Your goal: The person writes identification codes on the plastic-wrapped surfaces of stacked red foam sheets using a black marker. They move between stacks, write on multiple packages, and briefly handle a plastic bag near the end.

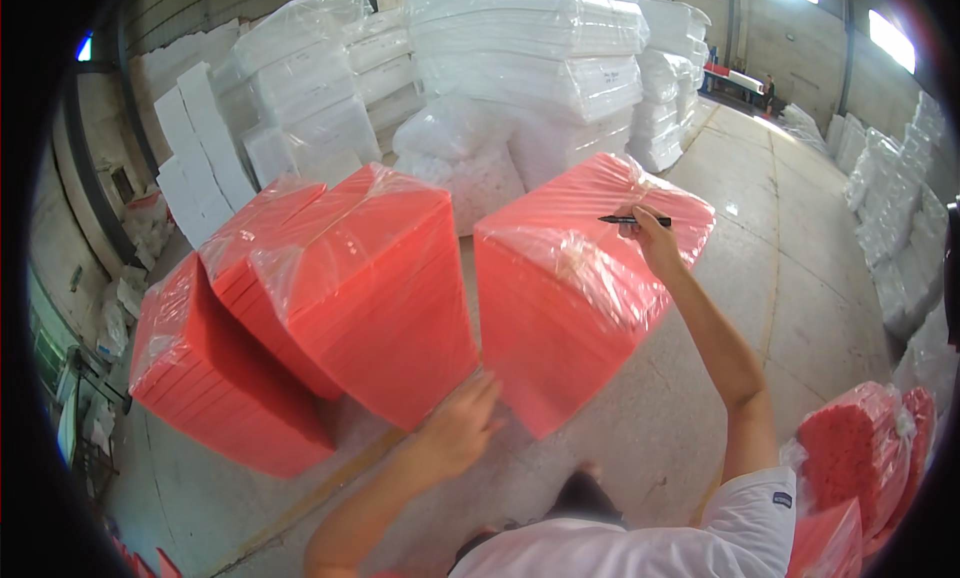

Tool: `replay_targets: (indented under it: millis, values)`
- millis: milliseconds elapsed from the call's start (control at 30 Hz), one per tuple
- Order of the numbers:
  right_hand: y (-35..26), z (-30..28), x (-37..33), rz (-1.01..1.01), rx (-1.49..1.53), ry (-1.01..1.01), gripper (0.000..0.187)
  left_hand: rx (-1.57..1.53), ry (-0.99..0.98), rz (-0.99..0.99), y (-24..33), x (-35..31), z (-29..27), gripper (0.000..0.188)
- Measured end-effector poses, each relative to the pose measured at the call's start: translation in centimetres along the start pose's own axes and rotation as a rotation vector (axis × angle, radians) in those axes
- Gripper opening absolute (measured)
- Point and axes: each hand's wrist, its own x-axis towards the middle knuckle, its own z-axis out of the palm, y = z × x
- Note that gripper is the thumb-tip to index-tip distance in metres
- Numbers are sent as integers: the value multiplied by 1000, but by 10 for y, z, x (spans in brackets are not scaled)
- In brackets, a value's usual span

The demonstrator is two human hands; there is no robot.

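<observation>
Two plastic-wrapped red foam bundles: right hand (pixel 650 236) grip holds a black marker (pixel 634 220) on one (pixel 570 278), left hand (pixel 462 428) open.

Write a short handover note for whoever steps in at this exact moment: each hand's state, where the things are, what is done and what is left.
Right hand: grip closed on a black marker, tip over the top of the right red wrapped bundle.
Left hand: open, fingers resting at the lower edge of the middle red bundle, beside the gap between the two.
A third red bundle lies lower left; white foam stacks stand behind.
Done: no mark visible on any wrap.
Left: probably marking the bundles, starting with the right one.
</observation>
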Motion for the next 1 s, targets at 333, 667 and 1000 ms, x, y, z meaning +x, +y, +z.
replay_targets:
  millis: [333,667,1000]
  values:
    - [237,-131,148,564,748,-197,26,213,-6,-168,-57,376,145,56]
    - [250,-262,266,363,262,-312,29,361,-93,-205,-61,387,150,53]
    - [260,-106,256,63,-289,-537,12,346,-41,-267,-53,385,144,45]
